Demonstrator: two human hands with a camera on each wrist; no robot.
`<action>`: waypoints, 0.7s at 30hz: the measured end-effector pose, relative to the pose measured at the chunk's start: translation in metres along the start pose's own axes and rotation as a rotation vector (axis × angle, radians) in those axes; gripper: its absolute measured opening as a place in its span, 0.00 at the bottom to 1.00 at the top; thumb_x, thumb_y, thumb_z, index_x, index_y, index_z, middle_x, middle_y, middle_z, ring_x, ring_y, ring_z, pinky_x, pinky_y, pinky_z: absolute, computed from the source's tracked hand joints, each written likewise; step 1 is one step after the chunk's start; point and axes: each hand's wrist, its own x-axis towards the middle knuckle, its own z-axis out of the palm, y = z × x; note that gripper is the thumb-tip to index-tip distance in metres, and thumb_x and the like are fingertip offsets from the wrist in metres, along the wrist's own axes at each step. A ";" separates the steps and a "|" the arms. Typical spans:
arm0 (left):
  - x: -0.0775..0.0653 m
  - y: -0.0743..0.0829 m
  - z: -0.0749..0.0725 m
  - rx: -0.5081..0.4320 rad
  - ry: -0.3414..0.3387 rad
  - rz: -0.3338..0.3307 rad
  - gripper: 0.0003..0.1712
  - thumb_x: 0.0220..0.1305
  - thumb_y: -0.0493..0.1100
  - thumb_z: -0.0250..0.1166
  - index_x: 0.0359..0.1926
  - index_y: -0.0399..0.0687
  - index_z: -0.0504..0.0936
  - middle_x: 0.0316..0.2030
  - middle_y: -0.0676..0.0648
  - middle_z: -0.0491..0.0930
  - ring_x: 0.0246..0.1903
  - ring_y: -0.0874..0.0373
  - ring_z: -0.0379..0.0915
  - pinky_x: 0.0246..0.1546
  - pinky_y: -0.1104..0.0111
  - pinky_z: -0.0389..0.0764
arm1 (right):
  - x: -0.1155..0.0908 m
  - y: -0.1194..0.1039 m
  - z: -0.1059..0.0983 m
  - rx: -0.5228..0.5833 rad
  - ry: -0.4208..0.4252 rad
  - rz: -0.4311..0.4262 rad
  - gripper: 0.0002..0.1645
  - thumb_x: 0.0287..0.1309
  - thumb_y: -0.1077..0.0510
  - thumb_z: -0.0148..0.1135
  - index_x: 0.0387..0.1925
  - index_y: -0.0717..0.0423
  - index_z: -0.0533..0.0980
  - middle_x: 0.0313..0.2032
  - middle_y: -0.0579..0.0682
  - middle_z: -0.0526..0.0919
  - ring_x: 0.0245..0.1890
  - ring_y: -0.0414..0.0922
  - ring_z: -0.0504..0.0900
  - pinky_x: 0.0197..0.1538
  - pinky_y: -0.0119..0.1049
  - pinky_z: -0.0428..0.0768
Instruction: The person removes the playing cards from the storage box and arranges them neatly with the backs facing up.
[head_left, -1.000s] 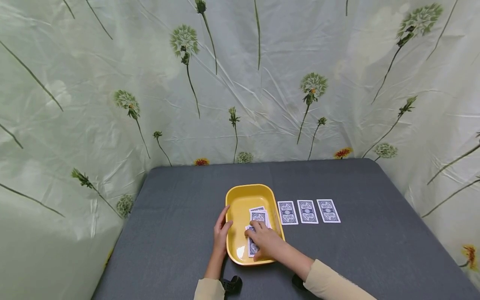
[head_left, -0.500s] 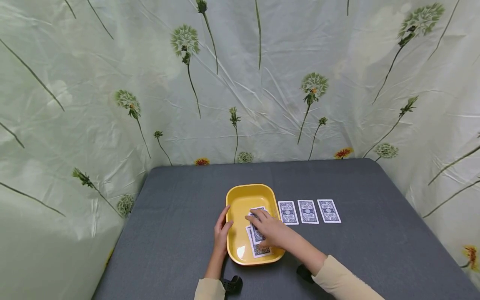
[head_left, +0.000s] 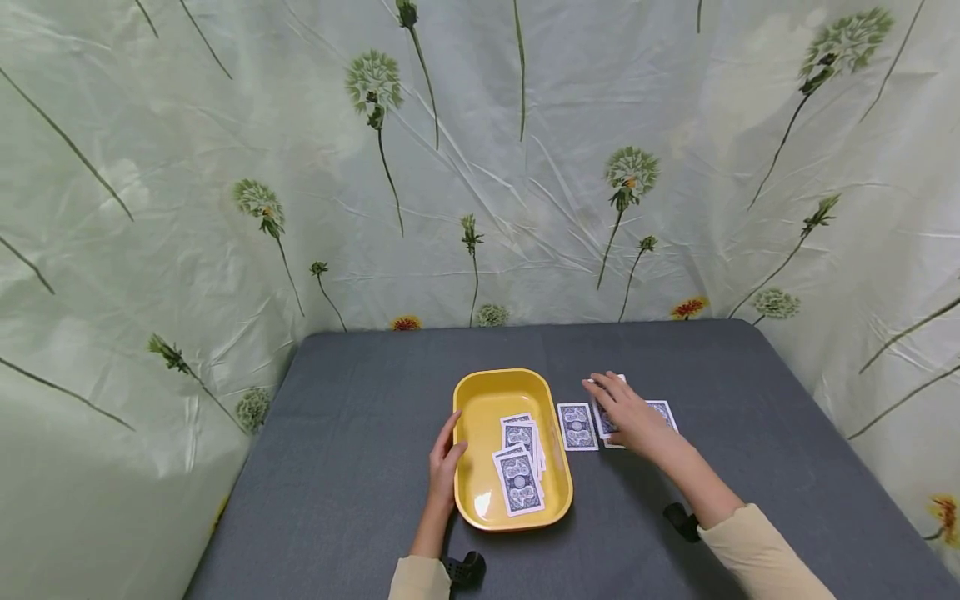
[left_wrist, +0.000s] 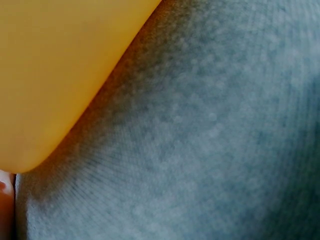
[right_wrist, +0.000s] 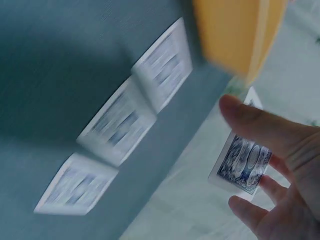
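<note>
My right hand (head_left: 637, 421) holds a blue-and-white-backed playing card (right_wrist: 242, 165) between thumb and fingers, raised over a row of face-down cards. The right wrist view shows all three cards of that row, with the middle card (right_wrist: 120, 122) flat on the cloth. From the head view, hand and held card cover most of the middle one. At the left side of a yellow tray (head_left: 468, 500), my left hand (head_left: 442, 467) grips the rim, thumb over the edge. Several overlapping face-down playing cards (head_left: 522, 483) lie in the tray's right part.
A dark grey cloth covers the table (head_left: 360, 433). The row's left card (head_left: 577, 427) lies close beside the tray's right rim, and its right card (head_left: 663, 411) partly shows behind my right hand. Behind the table hangs a dandelion-print curtain (head_left: 540, 208).
My right hand has picked a playing card off the pile in the tray, lifted it out, and carried it right, over the row. My left hand has stayed at the tray.
</note>
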 end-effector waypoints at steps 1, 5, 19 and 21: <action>0.000 0.000 0.000 0.001 -0.001 -0.001 0.29 0.60 0.33 0.48 0.63 0.46 0.64 0.67 0.42 0.58 0.65 0.47 0.55 0.51 0.83 0.62 | -0.004 0.010 0.000 -0.023 -0.010 0.012 0.54 0.27 0.67 0.75 0.61 0.63 0.60 0.60 0.63 0.64 0.62 0.62 0.61 0.58 0.55 0.65; -0.001 0.001 0.000 0.005 -0.001 0.000 0.29 0.60 0.33 0.48 0.64 0.45 0.64 0.67 0.42 0.57 0.65 0.46 0.55 0.52 0.82 0.62 | -0.019 0.050 0.004 -0.094 -0.032 0.039 0.54 0.24 0.70 0.75 0.59 0.68 0.60 0.58 0.65 0.65 0.59 0.63 0.63 0.57 0.55 0.65; 0.000 0.001 0.000 0.006 0.004 0.008 0.28 0.60 0.33 0.48 0.63 0.46 0.65 0.67 0.42 0.58 0.65 0.47 0.55 0.54 0.81 0.61 | -0.054 0.137 0.045 -0.061 -0.195 0.225 0.60 0.18 0.78 0.72 0.61 0.67 0.55 0.54 0.69 0.65 0.56 0.65 0.64 0.47 0.58 0.70; 0.000 0.000 0.000 0.004 0.006 0.003 0.28 0.60 0.33 0.48 0.63 0.46 0.65 0.67 0.43 0.58 0.66 0.48 0.54 0.55 0.80 0.61 | -0.055 0.136 0.046 -0.068 -0.226 0.230 0.60 0.16 0.79 0.72 0.60 0.68 0.56 0.54 0.69 0.65 0.55 0.65 0.65 0.45 0.58 0.71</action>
